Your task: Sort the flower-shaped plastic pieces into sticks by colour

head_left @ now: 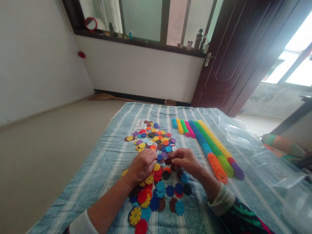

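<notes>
My left hand (143, 165) is closed over the pile, its fingertips beside a blue notched disc (159, 158). Whether it grips that disc I cannot make out. Between the thumb and fingers of my right hand (186, 160) is a dark brown notched disc (168, 161). Loose flower-like plastic discs in many colours lie around and below both hands, among them a yellow disc (135, 215), a red disc (142, 196) and a light blue disc (179, 207). Further off, more discs are heaped, with a white disc (174, 148) near my right fingers.
Discs stacked into long rolls lie to the right: an orange roll end (217, 168), a green roll (212, 146) and a yellow roll (214, 138), with several short rolls behind. Clear plastic boxes (275, 167) stand at the right edge of the striped cloth (102, 169).
</notes>
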Demonstrator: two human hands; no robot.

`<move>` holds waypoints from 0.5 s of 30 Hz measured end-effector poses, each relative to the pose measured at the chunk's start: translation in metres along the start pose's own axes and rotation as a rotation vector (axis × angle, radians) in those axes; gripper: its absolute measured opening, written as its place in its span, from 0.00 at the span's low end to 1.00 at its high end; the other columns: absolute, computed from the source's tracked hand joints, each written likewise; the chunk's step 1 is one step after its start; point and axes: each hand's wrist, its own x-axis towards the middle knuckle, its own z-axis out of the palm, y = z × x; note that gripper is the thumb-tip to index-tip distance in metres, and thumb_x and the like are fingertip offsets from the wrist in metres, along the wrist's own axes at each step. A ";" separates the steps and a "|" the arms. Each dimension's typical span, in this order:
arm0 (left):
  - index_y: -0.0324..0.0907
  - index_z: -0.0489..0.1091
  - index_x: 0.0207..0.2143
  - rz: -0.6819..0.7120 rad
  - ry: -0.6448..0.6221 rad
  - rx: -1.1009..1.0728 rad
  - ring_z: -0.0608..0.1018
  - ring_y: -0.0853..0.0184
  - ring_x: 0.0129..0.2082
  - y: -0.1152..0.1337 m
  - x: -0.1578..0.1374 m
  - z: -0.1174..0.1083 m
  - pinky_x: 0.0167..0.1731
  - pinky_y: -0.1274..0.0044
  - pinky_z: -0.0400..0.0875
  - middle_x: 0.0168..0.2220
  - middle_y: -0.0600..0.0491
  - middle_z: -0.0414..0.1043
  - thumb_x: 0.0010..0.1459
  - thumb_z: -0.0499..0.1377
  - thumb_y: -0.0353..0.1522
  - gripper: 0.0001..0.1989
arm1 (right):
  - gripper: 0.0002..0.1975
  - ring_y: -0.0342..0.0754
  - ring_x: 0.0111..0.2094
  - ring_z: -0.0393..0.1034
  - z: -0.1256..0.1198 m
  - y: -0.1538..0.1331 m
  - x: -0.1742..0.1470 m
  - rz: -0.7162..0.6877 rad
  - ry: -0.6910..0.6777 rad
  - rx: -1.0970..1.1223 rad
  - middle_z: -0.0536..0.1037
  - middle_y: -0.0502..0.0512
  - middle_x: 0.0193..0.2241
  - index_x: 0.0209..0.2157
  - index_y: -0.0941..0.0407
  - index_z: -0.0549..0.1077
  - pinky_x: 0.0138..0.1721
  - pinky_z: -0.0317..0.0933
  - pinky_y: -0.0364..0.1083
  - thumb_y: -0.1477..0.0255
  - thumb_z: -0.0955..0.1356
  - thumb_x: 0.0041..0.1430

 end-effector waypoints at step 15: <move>0.41 0.71 0.30 0.058 0.075 -0.006 0.74 0.64 0.36 -0.008 0.001 0.000 0.43 0.71 0.72 0.33 0.50 0.75 0.62 0.51 0.27 0.11 | 0.07 0.45 0.25 0.67 -0.105 -0.039 0.046 -0.086 0.333 -0.776 0.71 0.48 0.19 0.21 0.56 0.74 0.28 0.55 0.43 0.73 0.73 0.49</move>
